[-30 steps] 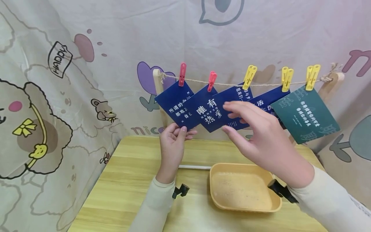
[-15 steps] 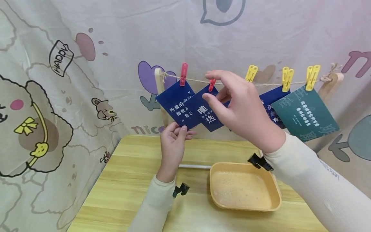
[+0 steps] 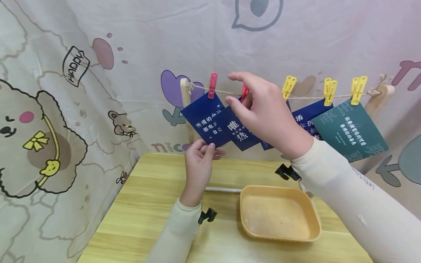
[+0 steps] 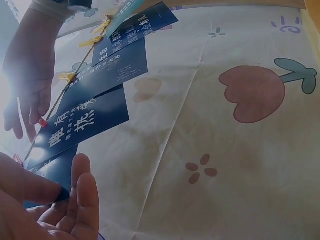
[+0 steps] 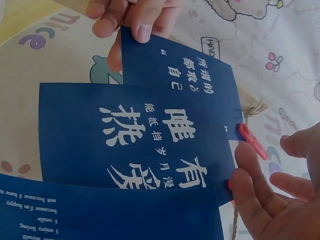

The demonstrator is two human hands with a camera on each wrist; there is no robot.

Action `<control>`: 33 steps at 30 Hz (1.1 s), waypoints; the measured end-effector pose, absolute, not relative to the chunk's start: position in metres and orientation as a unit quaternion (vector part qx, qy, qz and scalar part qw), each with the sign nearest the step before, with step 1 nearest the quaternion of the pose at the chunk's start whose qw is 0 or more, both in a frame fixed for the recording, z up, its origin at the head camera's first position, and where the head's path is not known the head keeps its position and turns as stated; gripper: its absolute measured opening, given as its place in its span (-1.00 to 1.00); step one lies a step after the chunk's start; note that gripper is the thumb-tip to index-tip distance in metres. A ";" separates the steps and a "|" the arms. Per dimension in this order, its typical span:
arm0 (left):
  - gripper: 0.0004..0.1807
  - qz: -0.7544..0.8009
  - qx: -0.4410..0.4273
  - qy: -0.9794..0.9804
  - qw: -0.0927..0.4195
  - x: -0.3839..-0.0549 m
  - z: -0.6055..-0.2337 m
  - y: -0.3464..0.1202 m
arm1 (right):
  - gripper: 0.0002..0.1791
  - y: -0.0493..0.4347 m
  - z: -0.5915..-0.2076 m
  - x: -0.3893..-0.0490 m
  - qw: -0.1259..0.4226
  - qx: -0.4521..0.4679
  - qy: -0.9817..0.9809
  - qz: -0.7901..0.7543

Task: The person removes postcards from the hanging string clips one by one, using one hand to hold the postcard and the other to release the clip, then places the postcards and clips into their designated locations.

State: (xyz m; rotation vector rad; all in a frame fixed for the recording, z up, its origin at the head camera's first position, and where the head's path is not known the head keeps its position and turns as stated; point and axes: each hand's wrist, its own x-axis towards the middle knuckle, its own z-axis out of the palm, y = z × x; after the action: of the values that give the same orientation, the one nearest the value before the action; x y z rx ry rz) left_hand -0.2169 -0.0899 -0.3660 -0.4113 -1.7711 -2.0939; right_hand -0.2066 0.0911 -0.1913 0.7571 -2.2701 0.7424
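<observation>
In the head view my left hand [image 3: 198,159] pinches the lower corner of the leftmost dark blue card [image 3: 202,117], thumb in front. That card hangs from a red clothespin [image 3: 212,86] on a twine line [image 3: 227,92]. My right hand [image 3: 268,109] is raised at the second red clothespin [image 3: 245,92], thumb and index finger apart. In the right wrist view the middle fingers of the right hand [image 5: 270,200] lie right beside that clip, which is mostly hidden. The second blue card [image 5: 90,135] hangs below it, overlapping the first.
Further right hang more blue cards [image 3: 310,113] and a green card [image 3: 352,128] on yellow clothespins [image 3: 358,90]. Wooden posts [image 3: 185,93] hold the line. A yellow plastic basin [image 3: 279,215] and a white rod [image 3: 223,189] are on the wooden table [image 3: 158,204]. Patterned cloth hangs behind.
My right hand has moved left from in front of the middle cards to the second red clothespin. My left hand keeps its pinch on the leftmost card; the view has shifted slightly.
</observation>
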 end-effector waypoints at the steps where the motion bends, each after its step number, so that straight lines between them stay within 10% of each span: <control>1: -0.81 -0.742 -0.146 -0.628 0.183 -0.217 -0.366 -0.089 | -0.47 0.091 -0.190 -0.208 0.313 0.285 -0.862 0.280; 33: -0.80 -0.732 -0.142 -0.640 0.184 -0.213 -0.363 -0.091 | -0.52 0.068 -0.185 -0.219 0.247 0.269 -0.885 0.290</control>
State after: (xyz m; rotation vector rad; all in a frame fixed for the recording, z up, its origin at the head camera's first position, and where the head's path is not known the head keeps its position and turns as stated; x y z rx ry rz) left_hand -0.2133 -0.0909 -0.3633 -0.4001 -1.8057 -2.0639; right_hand -0.2193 0.0684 -0.1848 0.7326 -2.4119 0.7895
